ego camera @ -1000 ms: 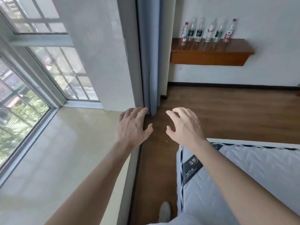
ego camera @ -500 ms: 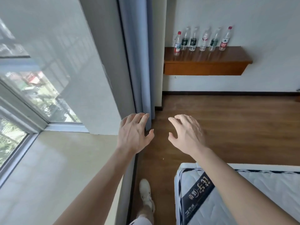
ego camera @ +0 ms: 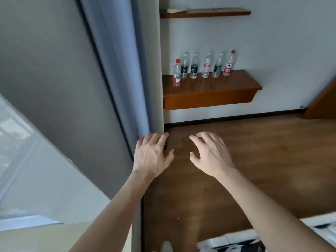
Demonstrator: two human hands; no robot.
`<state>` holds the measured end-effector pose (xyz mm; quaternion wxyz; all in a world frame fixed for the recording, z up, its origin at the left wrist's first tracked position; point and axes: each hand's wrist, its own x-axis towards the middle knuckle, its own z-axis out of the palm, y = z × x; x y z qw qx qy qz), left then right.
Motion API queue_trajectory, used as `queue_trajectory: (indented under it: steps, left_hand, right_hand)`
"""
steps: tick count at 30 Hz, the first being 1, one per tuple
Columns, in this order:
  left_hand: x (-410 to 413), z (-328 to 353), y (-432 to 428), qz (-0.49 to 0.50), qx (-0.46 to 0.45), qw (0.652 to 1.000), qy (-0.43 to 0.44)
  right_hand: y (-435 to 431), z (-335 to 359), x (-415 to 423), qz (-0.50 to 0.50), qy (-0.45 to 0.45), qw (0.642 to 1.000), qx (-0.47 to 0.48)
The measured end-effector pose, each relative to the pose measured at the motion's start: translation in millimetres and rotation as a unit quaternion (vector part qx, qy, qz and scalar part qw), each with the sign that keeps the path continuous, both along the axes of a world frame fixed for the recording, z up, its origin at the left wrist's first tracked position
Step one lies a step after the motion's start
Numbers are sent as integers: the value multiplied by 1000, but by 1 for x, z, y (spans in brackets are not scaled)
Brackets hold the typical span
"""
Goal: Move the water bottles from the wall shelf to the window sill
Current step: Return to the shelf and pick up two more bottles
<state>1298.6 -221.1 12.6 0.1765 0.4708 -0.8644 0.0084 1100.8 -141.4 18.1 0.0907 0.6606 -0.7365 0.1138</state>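
While both hands hover above the wooden floor (ego camera: pixel 254 160), six water bottles (ego camera: pixel 205 66) stand upright in a row on the wall shelf (ego camera: pixel 209 100), well apart from them. The left hand (ego camera: pixel 152 155), just beside the foot of the blue curtain (ego camera: pixel 116 70), has its fingers (ego camera: pixel 156 140) spread and relaxed, holding nothing. The right hand (ego camera: pixel 211 155) is loosely curved, also holding nothing. The window sill (ego camera: pixel 45 240) shows at lower left, a mattress (ego camera: pixel 241 245) at lower right.

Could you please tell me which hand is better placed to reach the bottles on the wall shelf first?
Probably the right hand: open and empty, it lines up below the bottles on the wall shelf. The left hand, also empty, sits off beside the curtain.
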Motion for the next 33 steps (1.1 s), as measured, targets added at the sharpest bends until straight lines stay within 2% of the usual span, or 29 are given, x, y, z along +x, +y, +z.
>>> queue_trajectory:
  steps: [4, 10, 16, 33]
  left_hand:
    - [-28, 2, -49, -26, 17, 999, -15]
    - [-81, -4, -103, -79, 33, 996, 16]
    - [-149, -9, -151, -100, 43, 994, -13]
    - [-460, -1, -306, -150, 29, 988, 12]
  right_hand:
    - [-37, 1, -20, -33, -2, 999, 15]
    - [-75, 1, -57, -78, -9, 996, 31]
    - [-117, 0, -117, -120, -14, 992, 35]
    - [-245, -3, -411, -196, -49, 979, 36]
